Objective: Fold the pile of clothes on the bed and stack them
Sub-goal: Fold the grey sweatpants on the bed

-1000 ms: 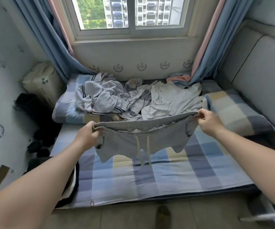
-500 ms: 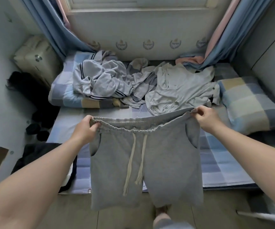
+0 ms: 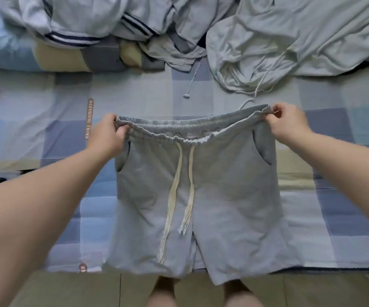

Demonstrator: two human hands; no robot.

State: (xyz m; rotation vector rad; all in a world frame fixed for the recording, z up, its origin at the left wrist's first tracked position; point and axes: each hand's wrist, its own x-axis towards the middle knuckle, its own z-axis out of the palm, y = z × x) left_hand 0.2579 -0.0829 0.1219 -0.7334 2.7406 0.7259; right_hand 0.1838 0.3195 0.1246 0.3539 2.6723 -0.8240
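Left hand (image 3: 108,138): clamped on the left end of the waistband (image 3: 168,130) of the grey shorts (image 3: 212,196), fingers curled over the gathered elastic.
Right hand (image 3: 290,125): pinching the right end of the same waistband between thumb and fingers. The band is drawn out between the two hands and sags slightly at its middle.
Floor (image 3: 68,291): pale tiles along the near edge of view.
Feet (image 3: 163,291): two bare feet on the tiles, just beside the near edge of the bed (image 3: 46,134), partly hidden by the shorts' legs.
Grey shorts: front side up, spread lengthwise over the near half of the bed. Both leg hems pass beyond the near bed edge and hang over the floor. There is a slanted pocket opening at each side. Whether the cloth lies fully flat on the sheet cannot be told.
Drawstring (image 3: 179,185): cream, two ends running down the front from the waistband centre, tips frayed, the left end longer.
Bed: covered by a sheet checked in blue, grey and cream.
Toggle cord (image 3: 190,85): thin, lying on the sheet between the shorts and the garments beyond.
Pile of clothes (image 3: 190,29): unfolded, along the far side of the bed, apart from the shorts.
Striped garment (image 3: 79,25): pale with dark navy stripes, at the far left of the pile, lying on a checked pillow (image 3: 52,58).
Pale garment (image 3: 301,41): crumpled at the far right, with a thin white cord trailing towards the waistband.
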